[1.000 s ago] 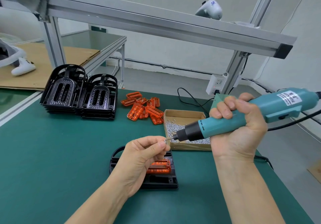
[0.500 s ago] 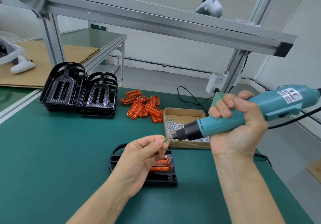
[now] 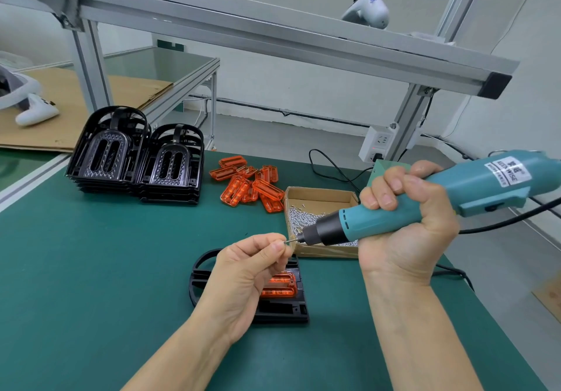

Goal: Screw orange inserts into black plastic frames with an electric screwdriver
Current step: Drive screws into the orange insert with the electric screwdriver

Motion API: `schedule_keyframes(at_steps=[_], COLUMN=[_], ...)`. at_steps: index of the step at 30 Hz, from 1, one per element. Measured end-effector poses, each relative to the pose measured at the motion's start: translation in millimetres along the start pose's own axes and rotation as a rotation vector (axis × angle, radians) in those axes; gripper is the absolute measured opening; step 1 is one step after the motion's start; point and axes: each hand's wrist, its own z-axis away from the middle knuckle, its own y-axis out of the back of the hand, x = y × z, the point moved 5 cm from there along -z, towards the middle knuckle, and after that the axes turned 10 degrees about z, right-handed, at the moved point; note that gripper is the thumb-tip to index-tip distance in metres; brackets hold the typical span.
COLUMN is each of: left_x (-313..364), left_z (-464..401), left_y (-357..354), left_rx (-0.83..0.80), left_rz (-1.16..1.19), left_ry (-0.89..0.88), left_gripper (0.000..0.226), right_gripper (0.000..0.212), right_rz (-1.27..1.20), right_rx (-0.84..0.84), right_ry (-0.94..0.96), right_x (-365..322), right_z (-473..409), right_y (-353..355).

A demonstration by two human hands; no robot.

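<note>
My right hand (image 3: pixel 406 223) grips a teal electric screwdriver (image 3: pixel 425 199) held nearly level, its bit pointing left. My left hand (image 3: pixel 246 275) pinches a small screw (image 3: pixel 285 241) right at the tip of the bit. Below the left hand a black plastic frame (image 3: pixel 282 308) lies flat on the green mat, with an orange insert (image 3: pixel 280 284) seated in it; the hand hides part of both.
A cardboard box of screws (image 3: pixel 318 208) sits just behind the frame. Loose orange inserts (image 3: pixel 249 184) lie left of it, two stacks of black frames (image 3: pixel 136 163) farther left. The screwdriver's cable (image 3: pixel 501 223) trails right. An aluminium beam (image 3: pixel 273 35) crosses overhead.
The screwdriver and right hand have dipped slightly and stayed level; the left hand keeps the screw at the bit's tip. The view has shifted a little.
</note>
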Motion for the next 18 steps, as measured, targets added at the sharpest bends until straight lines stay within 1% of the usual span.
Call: schedule_keyframes(at_steps=[4,8,11,12,14,15,16,17,18], left_x=[3,11,24,29,37,38,34,26,15], left_z=[-3,-4,-6,-6,-4,-1,3,7,10], left_y=[1,2,10,16,24,24,21,17,15], left_rx=[-0.035,-0.044,-0.031,-0.007,0.01,-0.041,-0.141,-0.267,-0.378], left_rz=[-0.077,-0.325,-0.419,-0.508,-0.839,-1.035,-1.222,-1.392,-1.546], left_ry=[-0.014,-0.053,-0.084,-0.116,-0.209,-0.263,-0.311,-0.332,-0.311], left_gripper=[0.01,0.027,0.035,0.034,0.024,0.02,0.023,0.034,0.048], right_gripper=[0.014,0.015,0.015,0.016,0.017,0.018,0.018,0.018,0.019], right_rz=[-0.001,-0.005,0.013,0.032,0.089,0.124,0.158,0.186,0.209], right_rx=[0.009,0.024,0.002,-0.013,-0.045,-0.061,-0.078,-0.095,-0.113], right_ry=[-0.012,-0.052,-0.084,-0.096,-0.122,-0.132,-0.139,-0.147,-0.152], right_x=[2,5,8,9,14,17,21,25,29], right_z=[-2,-7,-12,-13,-15,-15,-15,-15,-14], right_y=[2,7,10,11,13,14,15,16,17])
